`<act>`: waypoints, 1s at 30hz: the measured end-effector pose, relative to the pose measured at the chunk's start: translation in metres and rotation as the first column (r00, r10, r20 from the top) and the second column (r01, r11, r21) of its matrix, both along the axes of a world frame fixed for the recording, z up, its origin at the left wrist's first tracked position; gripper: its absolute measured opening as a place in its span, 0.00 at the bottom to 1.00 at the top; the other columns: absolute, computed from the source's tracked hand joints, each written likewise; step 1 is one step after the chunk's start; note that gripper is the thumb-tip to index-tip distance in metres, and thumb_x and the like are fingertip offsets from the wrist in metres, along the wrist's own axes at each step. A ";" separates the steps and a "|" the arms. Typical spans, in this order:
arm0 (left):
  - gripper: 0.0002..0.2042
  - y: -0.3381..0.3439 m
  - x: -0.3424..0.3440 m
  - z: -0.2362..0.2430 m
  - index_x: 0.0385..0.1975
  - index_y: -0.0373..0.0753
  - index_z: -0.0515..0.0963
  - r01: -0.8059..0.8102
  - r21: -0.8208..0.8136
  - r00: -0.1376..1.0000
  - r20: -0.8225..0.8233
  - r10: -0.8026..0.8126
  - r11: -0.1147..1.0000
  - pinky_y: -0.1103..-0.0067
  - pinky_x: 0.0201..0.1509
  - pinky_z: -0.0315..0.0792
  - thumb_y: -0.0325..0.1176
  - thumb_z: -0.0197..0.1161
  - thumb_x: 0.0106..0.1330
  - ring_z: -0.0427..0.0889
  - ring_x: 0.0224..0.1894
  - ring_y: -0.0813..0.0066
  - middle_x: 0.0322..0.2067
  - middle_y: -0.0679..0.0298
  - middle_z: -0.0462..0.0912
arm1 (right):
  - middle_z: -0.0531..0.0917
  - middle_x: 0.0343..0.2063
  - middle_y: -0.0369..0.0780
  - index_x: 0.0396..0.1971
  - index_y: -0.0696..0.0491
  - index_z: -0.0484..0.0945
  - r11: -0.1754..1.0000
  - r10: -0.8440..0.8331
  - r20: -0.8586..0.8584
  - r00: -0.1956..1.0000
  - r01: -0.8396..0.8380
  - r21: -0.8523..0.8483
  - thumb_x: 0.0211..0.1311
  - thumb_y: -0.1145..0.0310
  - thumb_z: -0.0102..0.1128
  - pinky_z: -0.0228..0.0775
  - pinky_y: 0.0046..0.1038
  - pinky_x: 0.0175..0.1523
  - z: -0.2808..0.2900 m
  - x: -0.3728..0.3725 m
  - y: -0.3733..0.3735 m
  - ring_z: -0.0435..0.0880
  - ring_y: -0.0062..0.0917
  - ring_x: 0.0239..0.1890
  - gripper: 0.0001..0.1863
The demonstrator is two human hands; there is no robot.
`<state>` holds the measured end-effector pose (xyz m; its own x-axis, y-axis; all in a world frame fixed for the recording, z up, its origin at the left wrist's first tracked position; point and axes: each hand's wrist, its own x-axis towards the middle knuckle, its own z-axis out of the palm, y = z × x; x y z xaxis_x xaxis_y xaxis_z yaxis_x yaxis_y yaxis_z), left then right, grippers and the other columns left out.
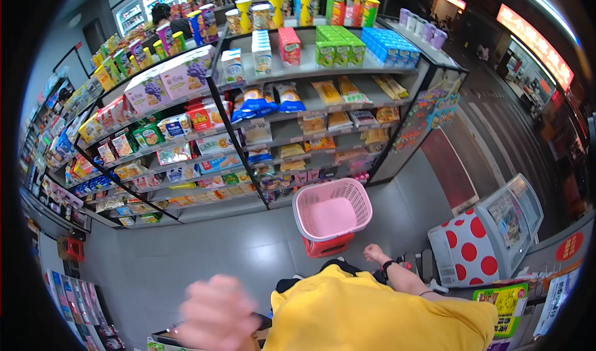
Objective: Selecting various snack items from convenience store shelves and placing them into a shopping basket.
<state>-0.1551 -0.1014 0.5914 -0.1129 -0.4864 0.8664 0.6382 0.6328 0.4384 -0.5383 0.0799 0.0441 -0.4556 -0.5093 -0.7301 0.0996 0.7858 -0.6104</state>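
My left hand is raised close at the lower left, smeared by motion; its fingers look curled, but I cannot make out whether it holds anything. Lower and to the right, my right hand hangs beside my body with the fingers closed in a loose fist and nothing showing in them. A dark band circles that wrist. Just ahead, a pink plastic shopping basket rests on a red stool. The right hand is nearest to it, apart from its near right side. No goods show inside the basket.
Shelves of packaged snacks run across the front, with drink cartons and canisters on top. A red-dotted chest freezer stands at the right by the shop entrance. Grey tiled floor lies between. A person is behind the shelves.
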 end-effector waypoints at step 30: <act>0.08 -0.069 0.076 -0.309 0.33 0.37 0.79 -0.616 0.286 0.425 0.905 0.004 0.734 0.79 0.37 0.72 0.31 0.64 0.54 0.79 0.31 0.73 0.28 0.63 0.82 | 0.79 0.23 0.37 0.38 0.55 0.73 0.990 0.108 0.016 0.994 -0.109 0.088 0.53 0.70 0.58 0.73 0.22 0.25 -0.001 0.025 -0.016 0.79 0.22 0.20 0.11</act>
